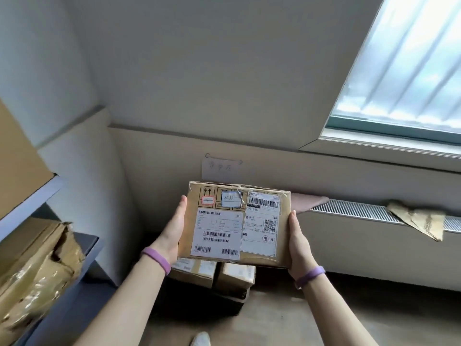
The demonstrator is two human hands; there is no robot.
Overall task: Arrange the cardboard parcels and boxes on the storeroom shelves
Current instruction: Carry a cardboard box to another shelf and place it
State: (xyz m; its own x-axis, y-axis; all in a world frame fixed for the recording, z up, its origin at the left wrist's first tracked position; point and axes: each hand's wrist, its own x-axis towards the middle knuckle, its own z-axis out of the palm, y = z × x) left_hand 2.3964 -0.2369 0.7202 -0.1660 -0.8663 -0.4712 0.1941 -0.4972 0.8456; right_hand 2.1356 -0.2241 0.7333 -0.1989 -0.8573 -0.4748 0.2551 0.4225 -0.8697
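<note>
Brown rectangular cardboard parcel (225, 221), white-labelled: was clasped by its two sides between left hand (174, 229) and right hand (299, 244). Two smaller tan cardboard boxes (197, 270) lay beneath the hands.

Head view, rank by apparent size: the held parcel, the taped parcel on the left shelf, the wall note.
1-2: held parcel and taped parcel, similar; the taped one is nearer and cropped, so unranked.
3: wall note, smallest.

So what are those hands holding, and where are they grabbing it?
A cardboard parcel. The left hand holds its left edge and the right hand holds its right edge, thumbs on the labelled face.
</note>
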